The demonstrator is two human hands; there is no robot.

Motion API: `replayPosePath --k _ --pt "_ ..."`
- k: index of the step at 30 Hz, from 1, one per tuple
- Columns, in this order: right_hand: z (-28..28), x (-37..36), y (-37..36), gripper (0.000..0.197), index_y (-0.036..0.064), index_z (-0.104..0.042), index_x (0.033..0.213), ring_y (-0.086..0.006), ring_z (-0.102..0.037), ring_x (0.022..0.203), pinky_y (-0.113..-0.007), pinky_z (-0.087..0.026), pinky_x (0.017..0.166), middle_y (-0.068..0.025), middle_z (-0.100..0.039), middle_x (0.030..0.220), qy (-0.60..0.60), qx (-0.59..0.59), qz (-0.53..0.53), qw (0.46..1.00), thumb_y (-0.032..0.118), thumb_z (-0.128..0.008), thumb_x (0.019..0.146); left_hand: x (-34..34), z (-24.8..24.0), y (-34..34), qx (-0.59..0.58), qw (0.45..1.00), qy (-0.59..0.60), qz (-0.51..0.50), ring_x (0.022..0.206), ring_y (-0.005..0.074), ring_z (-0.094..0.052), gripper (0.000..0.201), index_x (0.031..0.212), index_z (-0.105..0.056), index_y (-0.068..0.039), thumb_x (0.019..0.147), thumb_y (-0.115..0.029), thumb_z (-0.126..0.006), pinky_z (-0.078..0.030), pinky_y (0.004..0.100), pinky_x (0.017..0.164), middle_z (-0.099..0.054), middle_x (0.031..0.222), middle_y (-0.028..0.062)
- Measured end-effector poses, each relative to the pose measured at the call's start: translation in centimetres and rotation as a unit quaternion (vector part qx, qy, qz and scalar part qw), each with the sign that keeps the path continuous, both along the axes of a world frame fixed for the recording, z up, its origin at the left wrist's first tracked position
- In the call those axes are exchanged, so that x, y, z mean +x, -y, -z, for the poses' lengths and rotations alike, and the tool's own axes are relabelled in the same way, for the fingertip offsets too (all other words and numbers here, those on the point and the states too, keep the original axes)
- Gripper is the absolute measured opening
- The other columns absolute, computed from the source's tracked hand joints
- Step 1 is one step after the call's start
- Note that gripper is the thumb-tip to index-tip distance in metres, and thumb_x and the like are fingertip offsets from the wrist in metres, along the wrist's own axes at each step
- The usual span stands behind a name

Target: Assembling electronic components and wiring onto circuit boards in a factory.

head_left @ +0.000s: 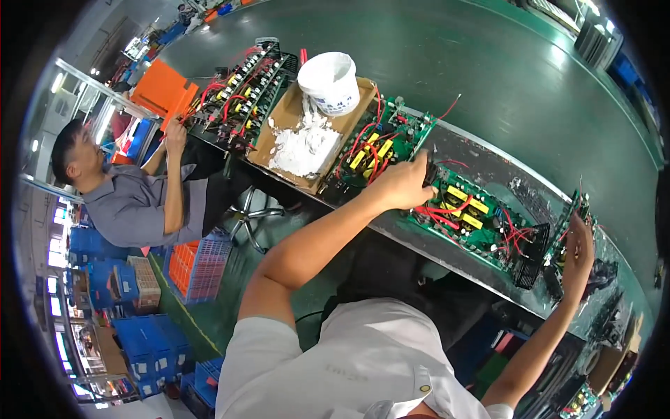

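A long green circuit board (488, 241) with yellow transformers, red wires and a black end plate lies on the bench in front of me. My left hand (405, 184) is at its left end, with thumb and forefinger closed about a dark part there. Beyond that wrist lies a second green board (401, 136) with similar yellow parts and red leads. Far to the right, my right hand (578, 251) is closed on the edge of another circuit board (558, 246), seen nearly edge-on; its fingertips are partly hidden.
A cardboard tray (276, 150) left of the boards holds white paste (303, 148) and a white bucket (328, 84). Several boards (251, 91) stand beyond it. At the left a co-worker (139, 195) handles wires by an orange bin (162, 91). Black plastic (604, 274) lies by my right hand.
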State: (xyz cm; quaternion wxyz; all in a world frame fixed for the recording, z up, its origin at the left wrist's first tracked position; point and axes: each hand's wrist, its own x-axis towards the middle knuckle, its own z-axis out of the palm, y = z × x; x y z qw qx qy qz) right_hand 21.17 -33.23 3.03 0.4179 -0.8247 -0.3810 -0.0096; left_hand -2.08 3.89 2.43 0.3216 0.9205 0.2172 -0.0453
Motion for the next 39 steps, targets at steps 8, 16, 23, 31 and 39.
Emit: replayPosePath --k 8,16,23,31,39 --pt "1.6 -1.6 1.9 0.037 -0.0022 -0.053 0.139 -0.0177 -0.062 0.115 -0.030 -0.045 0.100 -0.0107 -0.064 0.128 -0.076 0.160 0.042 0.983 0.008 -0.050 0.104 -0.2 -1.7 -0.8 -0.040 0.997 0.051 -0.040 0.098 0.0436 -0.066 0.052 0.106 -0.056 0.007 0.073 -0.030 -0.074 -0.052 0.0475 0.086 -0.067 0.101 0.0296" --pt "-1.7 -2.3 5.6 0.043 0.0025 -0.048 0.145 -0.0186 -0.060 0.116 -0.029 -0.049 0.093 -0.0138 -0.059 0.136 -0.036 0.195 0.157 0.967 0.017 -0.048 0.105 -2.9 -9.6 -5.7 -0.184 0.964 0.171 -0.087 0.079 0.0105 -0.064 0.026 0.100 -0.068 0.000 0.077 -0.010 -0.076 -0.050 0.0275 0.069 -0.072 0.087 0.0047" --pt "-1.8 -3.6 3.4 0.042 0.0023 -0.047 0.145 -0.0219 -0.059 0.118 -0.033 -0.046 0.101 -0.0143 -0.059 0.134 -0.075 0.173 0.136 0.973 0.017 -0.047 0.106 -12.6 -22.7 -22.6 -0.211 0.869 0.380 -0.238 0.071 0.0213 -0.069 0.024 0.087 -0.063 0.003 0.080 -0.016 -0.076 -0.060 0.0381 0.060 -0.067 0.084 0.0123" --pt "1.0 -5.2 2.3 0.040 0.0038 -0.053 0.141 -0.0155 -0.062 0.105 -0.028 -0.047 0.091 -0.0082 -0.065 0.126 -0.082 0.093 0.138 0.983 0.020 -0.051 0.104 -26.3 -18.1 -43.2 -0.125 0.699 0.485 -0.510 0.067 0.0281 -0.069 0.027 0.094 -0.060 0.012 0.078 -0.004 -0.075 -0.059 0.0468 0.056 -0.067 0.084 0.0179" --pt "1.4 -6.3 0.9 0.040 0.0013 -0.054 0.140 -0.0151 -0.061 0.108 -0.027 -0.047 0.091 -0.0092 -0.065 0.123 -0.126 0.078 0.125 0.981 0.014 -0.054 0.102 -36.4 -2.8 -51.2 -0.162 0.641 0.473 -0.582 0.077 0.0268 -0.067 0.034 0.104 -0.063 0.003 0.074 -0.006 -0.078 -0.057 0.0470 0.060 -0.065 0.090 0.0107"
